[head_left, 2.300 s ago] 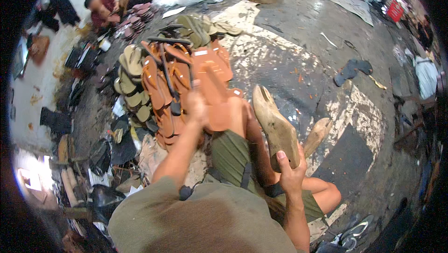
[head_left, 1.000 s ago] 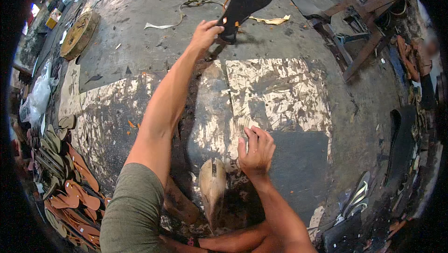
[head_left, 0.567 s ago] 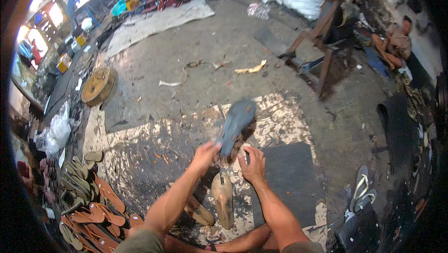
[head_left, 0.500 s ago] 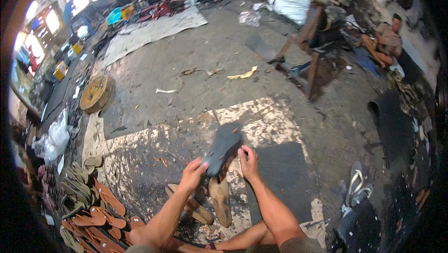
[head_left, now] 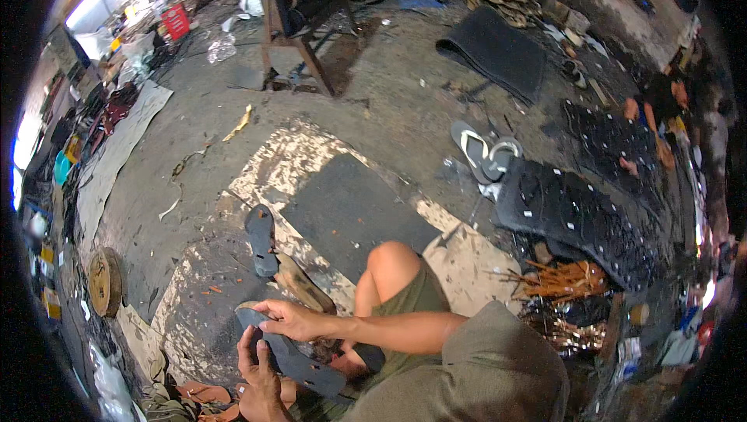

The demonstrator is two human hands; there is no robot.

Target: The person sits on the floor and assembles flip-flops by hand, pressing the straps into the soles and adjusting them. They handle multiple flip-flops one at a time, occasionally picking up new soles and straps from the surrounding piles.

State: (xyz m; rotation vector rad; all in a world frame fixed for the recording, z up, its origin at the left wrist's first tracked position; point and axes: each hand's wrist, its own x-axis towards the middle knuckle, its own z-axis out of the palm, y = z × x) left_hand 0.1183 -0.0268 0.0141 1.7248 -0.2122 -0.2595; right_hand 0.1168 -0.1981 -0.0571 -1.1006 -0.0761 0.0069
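Observation:
A dark, flat sandal sole (head_left: 310, 371) is held low in front of my body, slanting down to the right. My right hand (head_left: 292, 321) is closed on its upper end, the fingers pointing left. My left hand (head_left: 259, 383) grips the same sole from below left, fingers raised against its face. Just beyond them, a second dark sole (head_left: 262, 241) with small holes lies by a brown foot-shaped last (head_left: 305, 286). My bent knee (head_left: 395, 266) is to the right of the last.
Beyond my knee lies a dark rubber sheet (head_left: 350, 212) on the stained mat. Grey-and-white flip-flops (head_left: 486, 154) and a black sheet of straps (head_left: 568, 216) are on the right. Brown sandals (head_left: 206, 392) lie lower left; a round wooden block (head_left: 104, 282) is at left. Other people sit farther off.
My view has swung to the right. The sole held out over the lasts before is no longer there; one sole lies beside a last, and both hands hold a sole close to my body.

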